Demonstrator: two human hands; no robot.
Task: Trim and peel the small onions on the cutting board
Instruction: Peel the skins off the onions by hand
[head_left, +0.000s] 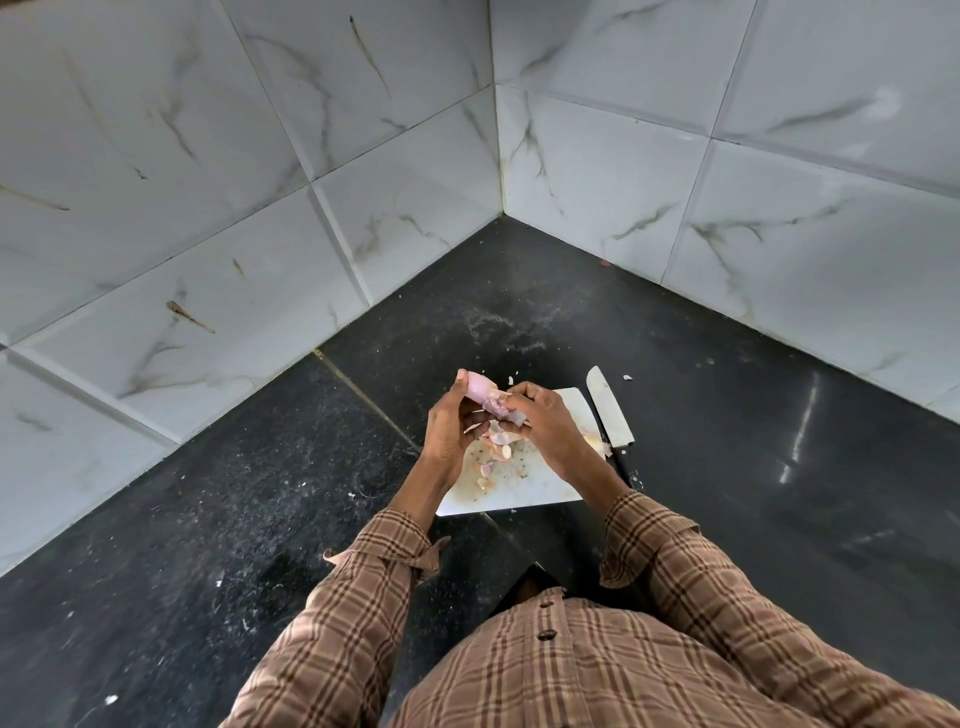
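- Holding one small pink peeled onion at frame centre in my left hand, long axis running upper left to lower right.
- My right hand pinches its loose skin.
- One white rectangular plastic cutting board lies below; one white-bladed knife beside it.

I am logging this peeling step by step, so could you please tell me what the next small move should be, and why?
Probably the right hand should pull the loosened skin off the onion and drop it on the cutting board: the left hand holds the onion above the board, its far end already bare, and the knife lies aside.
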